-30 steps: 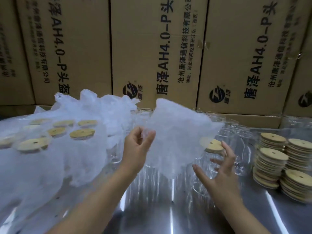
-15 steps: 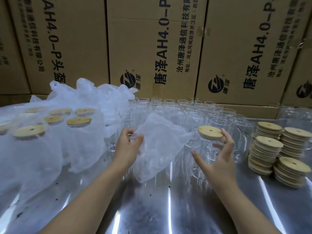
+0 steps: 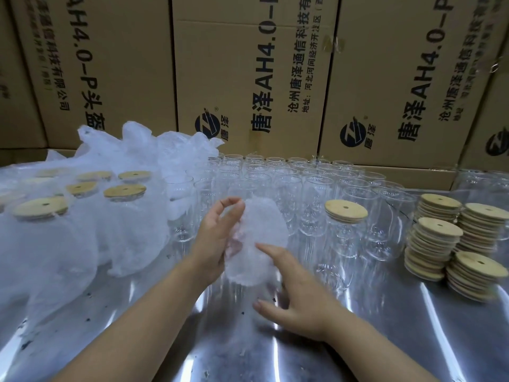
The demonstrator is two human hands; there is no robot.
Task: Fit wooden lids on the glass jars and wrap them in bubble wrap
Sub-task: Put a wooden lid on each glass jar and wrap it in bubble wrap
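Facing a shiny metal bench, bare in front of the lidded jar. With the right hand, in front and left of that jar, gripping nothing: fingers spread wide, forefinger laid against the wrap. Holding that wrap up with the left hand, further left of the jar, thumb and forefinger pinched at its top edge; too blurred to tell how firmly. Not yet touching the jar with either.

Could easily knock glass from here. Swinging a hand or the loose wrap rightwards to the lidded jar means passing the close-packed open jars behind and left of it, so tipping one would likely topple its neighbours. Could also pull off the lid by lifting at the top, judging it merely pressed on; better to grip the glass body. Could slip as well, with smooth glass inside slick wrap over a polished bench.

As to looks: clear, tall and upright, capped in pale round wood with a small centre hole. Just right of it, stacks of spare lids. Well left of it, finished jars, lidded and swathed in white wrap. Behind it all, printed cartons.
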